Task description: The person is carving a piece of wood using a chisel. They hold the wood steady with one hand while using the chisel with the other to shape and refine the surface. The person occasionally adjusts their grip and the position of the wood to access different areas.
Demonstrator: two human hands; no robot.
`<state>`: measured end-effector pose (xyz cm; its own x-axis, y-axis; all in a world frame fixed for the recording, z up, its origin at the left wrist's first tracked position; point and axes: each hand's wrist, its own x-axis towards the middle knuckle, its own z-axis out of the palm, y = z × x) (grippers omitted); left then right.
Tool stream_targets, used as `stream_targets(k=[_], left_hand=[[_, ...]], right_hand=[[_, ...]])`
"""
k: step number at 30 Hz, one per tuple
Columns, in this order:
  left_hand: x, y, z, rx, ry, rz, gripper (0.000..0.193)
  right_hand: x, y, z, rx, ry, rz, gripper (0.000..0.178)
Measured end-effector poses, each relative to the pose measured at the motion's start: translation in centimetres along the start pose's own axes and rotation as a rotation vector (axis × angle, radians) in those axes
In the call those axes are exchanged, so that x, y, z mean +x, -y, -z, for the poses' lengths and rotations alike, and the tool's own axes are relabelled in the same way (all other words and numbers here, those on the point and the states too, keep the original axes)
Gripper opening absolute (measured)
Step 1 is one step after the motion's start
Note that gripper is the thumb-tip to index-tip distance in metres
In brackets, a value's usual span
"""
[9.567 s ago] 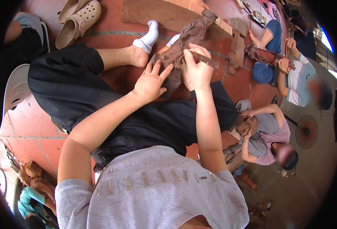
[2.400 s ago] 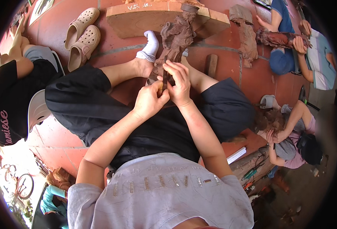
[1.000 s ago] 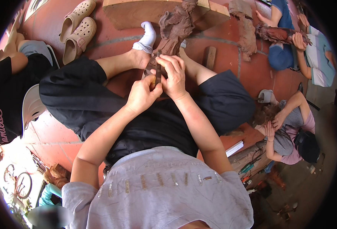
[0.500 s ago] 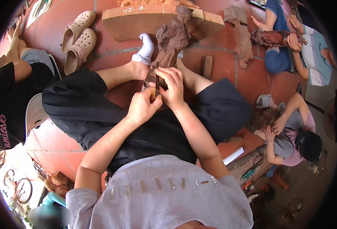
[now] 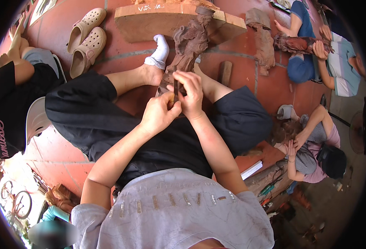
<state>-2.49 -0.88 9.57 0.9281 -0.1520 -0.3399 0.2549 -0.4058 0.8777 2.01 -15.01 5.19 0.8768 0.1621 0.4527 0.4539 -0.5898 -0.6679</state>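
A reddish-brown carved wooden figure (image 5: 190, 39) lies tilted between my lower legs, its far end against a thick wooden block. Over its near end, my left hand (image 5: 161, 112) is closed in a pinch on the near end of a narrow dark strip-like piece (image 5: 176, 88). My right hand (image 5: 191, 93) curls its fingers and thumb round the same piece from the right, close to the figure's surface. Whether that piece is a blade or folded sandpaper cannot be made out. The hands nearly touch and partly hide the figure's near end.
Beyond the figure stands the thick wooden block (image 5: 158, 20). A short wooden bar (image 5: 225, 73) and another carved figure (image 5: 262, 43) lie to the right. Beige clogs (image 5: 85, 52) sit at far left. Co-workers sit on both sides, one holding a reddish carving (image 5: 297, 43).
Both hands have shifted slightly right with the dark piece, which now stands out more between them. The head view has moved a little; the figure stays between my legs.
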Motion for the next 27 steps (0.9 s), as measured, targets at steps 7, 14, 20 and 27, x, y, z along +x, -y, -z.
stream_targets(k=[7, 14, 20, 27], left_hand=[[0.7, 0.3, -0.2, 0.004, -0.006, 0.005, 0.021], [1.6, -1.4, -0.2, 0.033, -0.026, -0.105, 0.022], [0.4, 0.5, -0.1, 0.06, -0.011, 0.008, 0.023], [1.8, -1.6, -0.5, 0.043, -0.076, -0.145, 0.022]], right_hand=[[-0.3, -0.7, -0.2, -0.021, 0.011, -0.008, 0.04], [0.7, -1.0, 0.3, 0.006, -0.067, -0.033, 0.04], [-0.4, -0.8, -0.1, -0.072, 0.035, 0.02, 0.043], [1.2, -0.9, 0.6, 0.02, -0.076, -0.031, 0.04]])
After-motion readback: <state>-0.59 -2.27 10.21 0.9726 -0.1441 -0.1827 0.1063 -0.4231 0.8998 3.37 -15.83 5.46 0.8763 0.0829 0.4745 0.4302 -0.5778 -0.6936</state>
